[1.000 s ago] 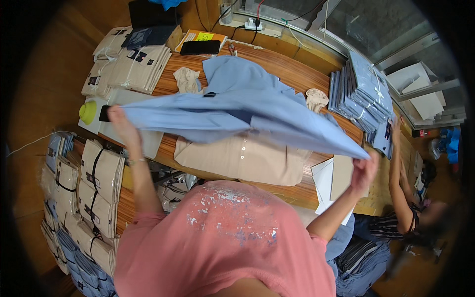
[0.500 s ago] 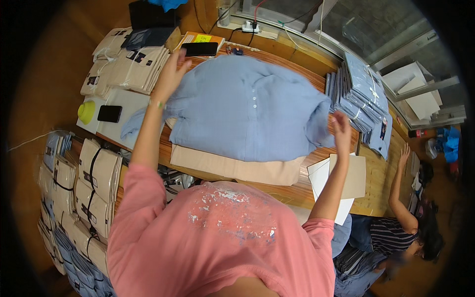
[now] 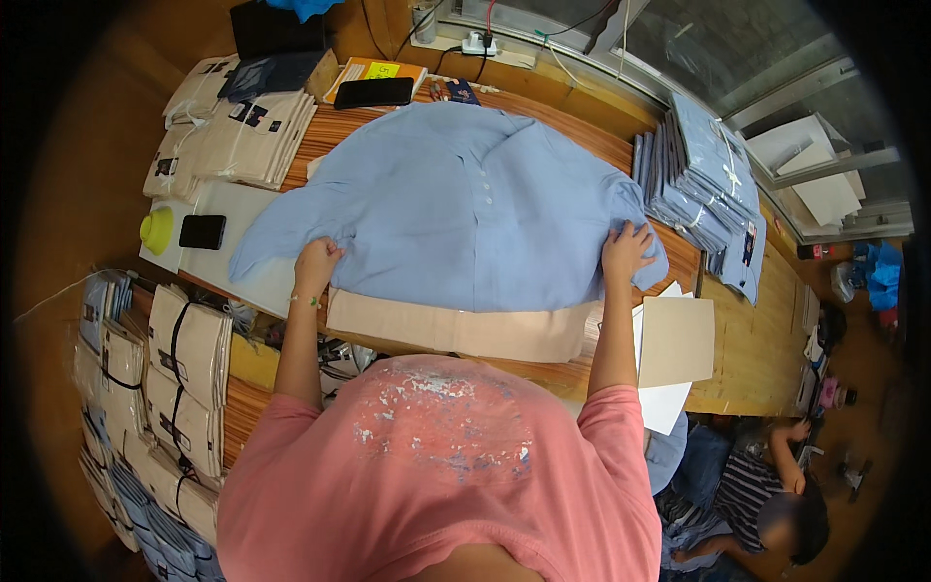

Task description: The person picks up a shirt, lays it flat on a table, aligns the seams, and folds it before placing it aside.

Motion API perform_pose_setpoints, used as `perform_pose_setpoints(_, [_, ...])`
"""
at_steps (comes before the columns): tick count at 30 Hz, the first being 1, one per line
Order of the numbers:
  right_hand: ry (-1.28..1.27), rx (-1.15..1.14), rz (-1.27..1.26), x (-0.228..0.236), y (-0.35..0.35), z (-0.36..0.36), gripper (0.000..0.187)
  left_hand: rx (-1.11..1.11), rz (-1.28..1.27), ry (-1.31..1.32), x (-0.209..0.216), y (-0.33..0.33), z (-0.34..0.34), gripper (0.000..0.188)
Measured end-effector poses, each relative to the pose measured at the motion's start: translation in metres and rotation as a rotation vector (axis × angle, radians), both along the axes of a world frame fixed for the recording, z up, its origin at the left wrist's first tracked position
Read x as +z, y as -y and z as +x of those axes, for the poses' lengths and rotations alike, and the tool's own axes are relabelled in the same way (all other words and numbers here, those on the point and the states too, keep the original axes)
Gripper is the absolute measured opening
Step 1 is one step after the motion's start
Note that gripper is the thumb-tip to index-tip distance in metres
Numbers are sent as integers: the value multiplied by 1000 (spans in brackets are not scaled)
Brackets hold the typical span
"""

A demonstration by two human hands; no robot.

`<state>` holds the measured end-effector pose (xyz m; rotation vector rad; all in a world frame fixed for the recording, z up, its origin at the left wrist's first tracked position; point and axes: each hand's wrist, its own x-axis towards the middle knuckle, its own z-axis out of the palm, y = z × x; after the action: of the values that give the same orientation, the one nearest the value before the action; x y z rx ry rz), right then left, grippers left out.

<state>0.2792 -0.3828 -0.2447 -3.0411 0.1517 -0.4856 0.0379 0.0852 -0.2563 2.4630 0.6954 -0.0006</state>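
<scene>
A light blue shirt (image 3: 417, 213) with a short row of white buttons lies spread face up across the table in front of me. Its sleeves reach out to either side. At the shirt's lower left side, by the sleeve, my left hand (image 3: 317, 269) has its fingers curled together on the cloth. My right hand (image 3: 628, 254) rests on the right sleeve, fingers apart and pressed flat. Beneath the shirt's lower edge shows a folded beige cloth (image 3: 436, 328).
Folded beige garments (image 3: 252, 141) are stacked back left, near two phones and a yellow-green round object (image 3: 156, 231). Bagged blue garments (image 3: 713, 165) stand at right. A beige card (image 3: 677, 339) overlaps white sheets. Another person (image 3: 766, 485) is at lower right.
My left hand has come down from near the far phone to the shirt's lower left side. My right hand has moved left onto the sleeve. Both sleeves now lie flatter and further outspread.
</scene>
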Motion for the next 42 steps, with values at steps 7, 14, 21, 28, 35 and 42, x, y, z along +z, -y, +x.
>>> perform_pose_setpoints(7, [-243,118,298,-38,15,33,35,459,-540,546,-24,-11,1,24])
perform_pose_setpoints(14, [-72,177,1357,-7,47,25,25,418,-916,344,1,14,2,22])
perform_pose_setpoints(21, [-199,172,1346,24,41,7,25,163,82,611,3,8,10,20])
perform_pose_setpoints(28, [-296,190,1480,20,40,-2,20,132,-61,359,0,22,22,21])
perform_pose_setpoints(35, [-206,367,2217,84,57,-16,26,429,-1099,873,94,-13,23,19])
perform_pose_setpoints(42, [-178,168,2399,189,26,18,38,137,-1012,907,172,-58,127,17])
